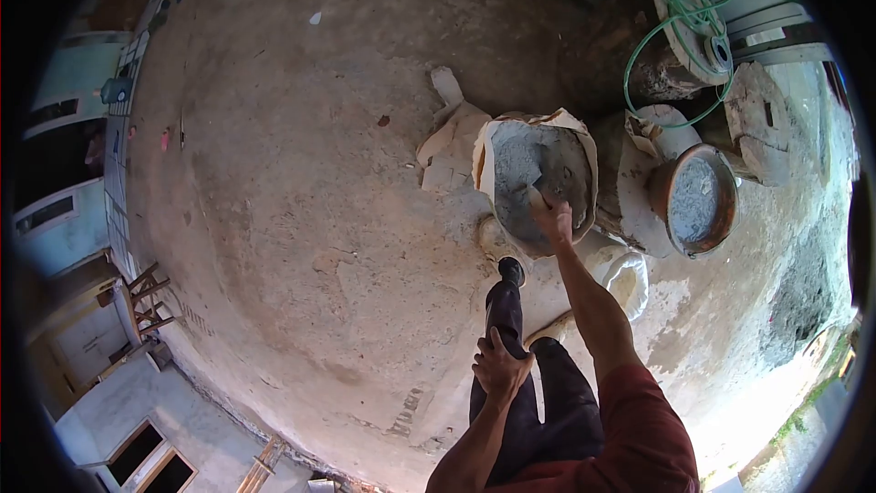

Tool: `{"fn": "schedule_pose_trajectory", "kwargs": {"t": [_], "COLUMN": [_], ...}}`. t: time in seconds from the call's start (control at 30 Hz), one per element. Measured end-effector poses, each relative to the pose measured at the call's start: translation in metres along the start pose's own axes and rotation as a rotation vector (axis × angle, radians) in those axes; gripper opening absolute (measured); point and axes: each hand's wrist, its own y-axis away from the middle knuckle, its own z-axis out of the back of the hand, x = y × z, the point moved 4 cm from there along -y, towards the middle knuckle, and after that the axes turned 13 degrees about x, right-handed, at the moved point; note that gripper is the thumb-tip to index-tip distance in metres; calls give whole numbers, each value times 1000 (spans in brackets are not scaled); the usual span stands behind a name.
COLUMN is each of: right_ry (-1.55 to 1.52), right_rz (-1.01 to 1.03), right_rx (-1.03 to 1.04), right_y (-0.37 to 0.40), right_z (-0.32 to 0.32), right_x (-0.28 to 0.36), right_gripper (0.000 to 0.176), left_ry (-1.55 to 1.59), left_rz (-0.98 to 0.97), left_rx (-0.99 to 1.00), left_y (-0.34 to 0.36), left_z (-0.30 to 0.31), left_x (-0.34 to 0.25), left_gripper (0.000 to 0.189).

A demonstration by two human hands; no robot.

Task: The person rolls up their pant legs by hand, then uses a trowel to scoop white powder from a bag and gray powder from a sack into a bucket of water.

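My right hand [553, 221] reaches down into an open paper sack [484, 157] of grey, cement-like powder [522, 157]. Its fingers are closed on a small flat-bladed scoop [535, 198], whose blade meets the powder; the grip is mostly hidden by the hand. My left hand [502, 367] rests on my bent knee with its fingers apart and holds nothing. Right of the sack, a round brown tub [659, 190] leans tilted, with light grey powder [695, 201] inside.
Torn paper [452, 151] lies left of the sack. A white bag [636, 285] stands close to my right forearm. A green hose [630, 73] loops over a drum at the upper right. Dark grey powder [796, 306] is heaped at the far right.
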Motion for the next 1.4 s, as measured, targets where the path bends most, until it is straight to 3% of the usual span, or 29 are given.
{"fn": "schedule_pose_trajectory", "kwargs": {"t": [0.2,0.27,0.4,0.47,0.87,0.97,1.07,1.4], "right_ry": [-32,-50,11,-126,-298,-234,-279,-139], "right_rz": [-56,118,114,37,5,123,29,109], "right_rx": [-51,-74,-60,65,146,82,138,80], "right_y": [-22,-17,-3,0,58,62,74,97], "right_z": [-9,-1,9,7,45,55,71,110], "right_x": [-11,-7,-5,-13,12,8,11,30], "right_gripper": [36,36,36,31,35,37,34,36], "left_ry": [-2,22,-4,0,105,112,113,144], "left_rz": [-13,-26,-6,-11,-36,-17,-7,27], "left_rx": [-7,31,35,29,-60,-80,-107,-91], "left_y": [1,-2,1,4,7,5,4,9], "left_z": [5,6,4,4,-2,-6,-9,-19], "left_x": [-4,-9,-13,-14,-16,-14,-13,-12], "left_gripper": [97,97,95,94,94,95,94,92]}}
